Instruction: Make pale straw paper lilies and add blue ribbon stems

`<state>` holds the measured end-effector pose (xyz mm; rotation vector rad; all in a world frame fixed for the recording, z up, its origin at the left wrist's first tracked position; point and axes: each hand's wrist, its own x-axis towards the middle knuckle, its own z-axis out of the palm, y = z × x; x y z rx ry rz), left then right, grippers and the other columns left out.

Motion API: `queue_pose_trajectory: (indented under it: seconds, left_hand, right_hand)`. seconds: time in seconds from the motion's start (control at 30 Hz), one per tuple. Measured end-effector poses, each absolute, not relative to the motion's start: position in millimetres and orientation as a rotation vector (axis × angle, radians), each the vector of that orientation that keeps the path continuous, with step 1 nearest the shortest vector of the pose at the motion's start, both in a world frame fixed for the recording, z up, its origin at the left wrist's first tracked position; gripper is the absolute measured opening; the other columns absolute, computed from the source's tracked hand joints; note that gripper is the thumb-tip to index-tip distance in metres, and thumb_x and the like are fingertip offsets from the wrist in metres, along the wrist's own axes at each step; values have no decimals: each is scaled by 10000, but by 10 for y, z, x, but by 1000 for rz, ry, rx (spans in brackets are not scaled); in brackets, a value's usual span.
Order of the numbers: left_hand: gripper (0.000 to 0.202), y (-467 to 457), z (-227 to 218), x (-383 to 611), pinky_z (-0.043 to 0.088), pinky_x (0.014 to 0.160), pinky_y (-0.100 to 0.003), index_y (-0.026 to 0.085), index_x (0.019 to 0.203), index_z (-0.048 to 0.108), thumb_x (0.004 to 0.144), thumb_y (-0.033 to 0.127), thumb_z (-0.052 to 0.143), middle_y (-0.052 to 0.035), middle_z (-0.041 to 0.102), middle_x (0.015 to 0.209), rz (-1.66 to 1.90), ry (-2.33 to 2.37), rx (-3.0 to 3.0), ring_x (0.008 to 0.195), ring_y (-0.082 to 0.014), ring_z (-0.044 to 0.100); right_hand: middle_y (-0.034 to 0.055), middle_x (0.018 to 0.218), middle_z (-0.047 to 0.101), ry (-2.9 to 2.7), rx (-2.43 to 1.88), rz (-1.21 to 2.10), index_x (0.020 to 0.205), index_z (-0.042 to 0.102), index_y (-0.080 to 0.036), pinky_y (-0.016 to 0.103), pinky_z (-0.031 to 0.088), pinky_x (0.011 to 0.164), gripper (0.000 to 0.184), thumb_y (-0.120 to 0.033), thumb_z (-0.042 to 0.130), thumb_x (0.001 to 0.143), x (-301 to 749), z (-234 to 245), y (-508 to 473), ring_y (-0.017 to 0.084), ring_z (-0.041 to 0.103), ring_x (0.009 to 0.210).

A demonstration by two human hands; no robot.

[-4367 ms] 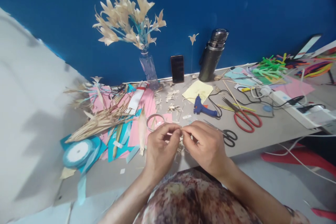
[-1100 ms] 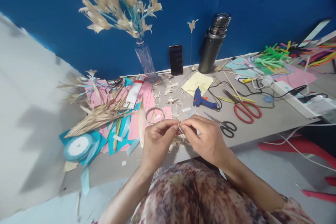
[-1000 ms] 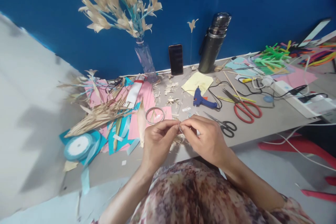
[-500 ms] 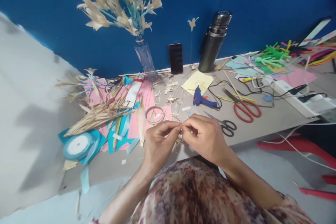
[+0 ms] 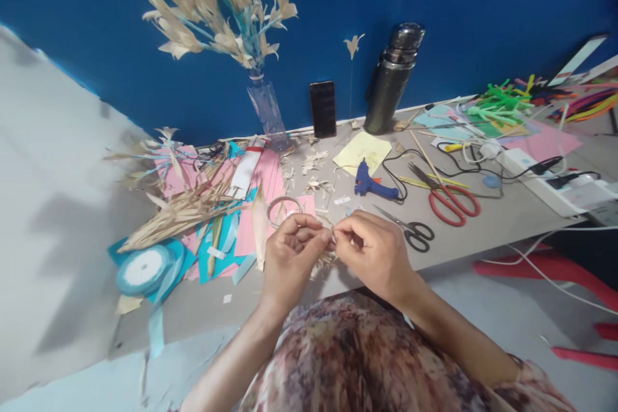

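Observation:
My left hand (image 5: 295, 257) and my right hand (image 5: 369, 251) meet fingertip to fingertip above the table's front edge. Both are closed in a pinch, and whatever lies between the fingers is too small to make out. Pale husk scraps (image 5: 324, 261) lie on the table just beneath them. A roll of tape (image 5: 284, 200) rests past my left fingers on pink paper. To the right of my right hand are scissors with black handles (image 5: 419, 235), and beyond them scissors with red handles (image 5: 454, 205). A blue glue gun (image 5: 374, 188) lies ahead of my right hand.
A clear vase (image 5: 267, 109) holds husk flowers (image 5: 217, 6) at the back, near a phone (image 5: 323, 109) and a dark flask (image 5: 394, 77). Dried husks (image 5: 176, 215) and a blue ribbon spool (image 5: 143, 269) lie left. A power strip (image 5: 541, 183) with cords is right.
My left fingers have curled and turned, showing more of the palm, with the fingertips slightly shifted. My right hand stays almost in place. The things on the table have not moved.

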<state>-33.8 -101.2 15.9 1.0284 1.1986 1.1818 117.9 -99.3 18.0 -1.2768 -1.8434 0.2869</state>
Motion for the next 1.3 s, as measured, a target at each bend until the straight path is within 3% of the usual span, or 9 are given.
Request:
queue_pose_trajectory:
  seconds: [0.13,0.53,0.77,0.93,1.07,1.3]
  left_hand:
    - [119,-1008,240,-334,498,541,-194,151,683,687,737,245,738,-12,696,633,1164,1313,1210,555,-112,613]
    - [103,-827,361,-392,431,520,-183,149,685,680,754,211,633,8,654,608,1076,1384,1334,551,-103,565]
    - [83,-671,346,-457,371,463,-175,153,611,637,689,177,646,33,579,539,1053,1364,1300,487,-83,497]
    - [80,-615,394,-470,442,477,-187,162,607,650,683,182,661,19,630,526,1043,1262,1125,475,-102,574]
    - [92,-596,416,-485,484,496,-202,164,597,681,683,195,673,-7,677,543,1029,1248,1102,493,-122,621]
    - [110,-609,373,-527,435,477,-186,161,587,712,688,182,675,-2,667,543,984,1254,1251,497,-104,573]
  right_hand:
    - [-12,594,603,-1899,-1273,129,648,609,-205,253,344,567,229,-78,555,830,1138,192,-976,116,528,559]
    - [18,614,618,-2069,-1257,-160,654,603,-206,303,329,630,301,-119,550,936,1075,296,-829,157,550,625]
    - [10,630,631,-2077,-1260,-47,644,603,-204,298,329,614,280,-105,558,902,1057,315,-693,148,556,618]
    - [-18,617,634,-1979,-1300,253,653,645,-205,263,321,568,209,-67,579,796,1066,327,-621,120,552,569]
    - [-9,670,675,-2018,-1307,418,710,685,-201,256,333,595,198,-94,593,848,1099,371,-598,124,605,618]
    - [6,646,649,-2295,-1223,210,673,655,-188,300,293,598,214,-118,586,863,1184,402,-558,140,565,605]
